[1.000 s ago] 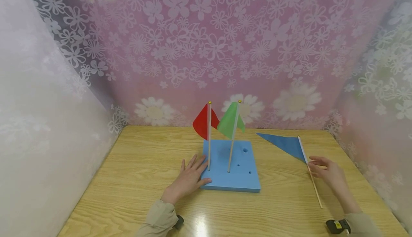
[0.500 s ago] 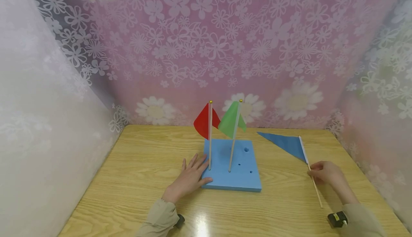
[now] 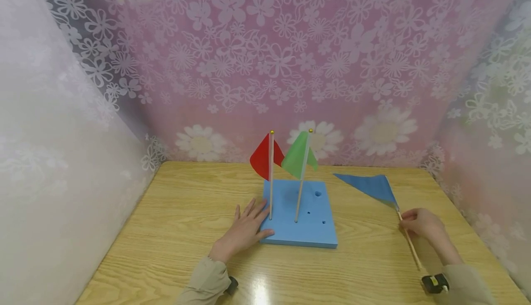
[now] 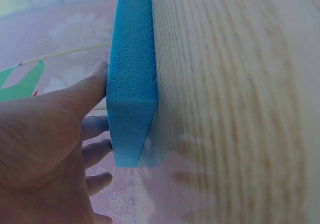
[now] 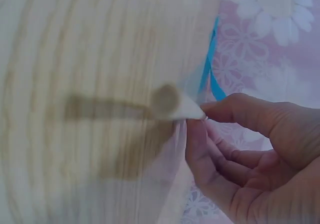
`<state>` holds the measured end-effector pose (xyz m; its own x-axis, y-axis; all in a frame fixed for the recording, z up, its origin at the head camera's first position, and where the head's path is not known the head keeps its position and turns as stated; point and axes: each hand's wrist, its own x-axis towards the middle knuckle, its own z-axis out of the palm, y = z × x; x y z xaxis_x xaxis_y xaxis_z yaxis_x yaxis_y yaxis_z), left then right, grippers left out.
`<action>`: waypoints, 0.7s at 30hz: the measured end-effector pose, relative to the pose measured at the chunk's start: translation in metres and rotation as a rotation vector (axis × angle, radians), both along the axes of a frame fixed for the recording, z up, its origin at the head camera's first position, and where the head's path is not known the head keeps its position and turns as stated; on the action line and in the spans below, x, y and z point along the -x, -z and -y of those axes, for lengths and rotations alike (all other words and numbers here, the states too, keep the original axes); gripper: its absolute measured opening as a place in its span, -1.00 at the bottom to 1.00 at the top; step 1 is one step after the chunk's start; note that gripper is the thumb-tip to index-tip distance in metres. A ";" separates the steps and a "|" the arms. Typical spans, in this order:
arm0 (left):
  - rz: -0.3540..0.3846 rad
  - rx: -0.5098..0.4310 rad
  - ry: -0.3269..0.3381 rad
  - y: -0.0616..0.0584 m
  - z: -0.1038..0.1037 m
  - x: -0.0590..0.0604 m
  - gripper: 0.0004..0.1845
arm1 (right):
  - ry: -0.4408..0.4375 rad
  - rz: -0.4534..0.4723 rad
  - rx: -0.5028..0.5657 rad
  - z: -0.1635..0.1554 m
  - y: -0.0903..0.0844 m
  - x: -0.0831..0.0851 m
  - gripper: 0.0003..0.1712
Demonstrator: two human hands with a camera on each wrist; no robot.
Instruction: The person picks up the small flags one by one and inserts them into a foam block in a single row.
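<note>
We see the right hand [image 3: 423, 224] pinching the thin wooden stick of a blue triangular flag [image 3: 369, 187] lying on the table [image 3: 174, 213], right of the foam block [image 3: 311, 231]. The left hand [image 3: 242, 231] rests flat, fingers spread, against that block.

Foam block [image 3: 309, 224] at mid surface [image 3: 174, 231], as landmark. In the block, two upright flags: one [image 3: 265, 160] at its left edge, another [image 3: 299, 157] just right of that, holes right of both. Against the block's near left corner, left hand [image 3: 242, 231], flat. Well right of the block, a third flag [image 3: 373, 187] lying on the surface, stick in the right hand's [image 3: 423, 224] grip.
</note>
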<state>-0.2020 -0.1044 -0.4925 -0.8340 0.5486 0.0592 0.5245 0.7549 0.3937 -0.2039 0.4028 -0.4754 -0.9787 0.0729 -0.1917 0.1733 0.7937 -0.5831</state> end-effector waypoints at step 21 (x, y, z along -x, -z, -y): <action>0.007 -0.012 -0.006 0.000 -0.001 -0.001 -0.24 | 0.031 -0.255 0.221 0.055 -0.018 -0.002 -0.45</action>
<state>-0.2013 -0.1038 -0.4923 -0.8375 0.5432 0.0593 0.5173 0.7532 0.4063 -0.2017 0.3474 -0.4575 -0.9952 0.0873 0.0441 0.0221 0.6400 -0.7680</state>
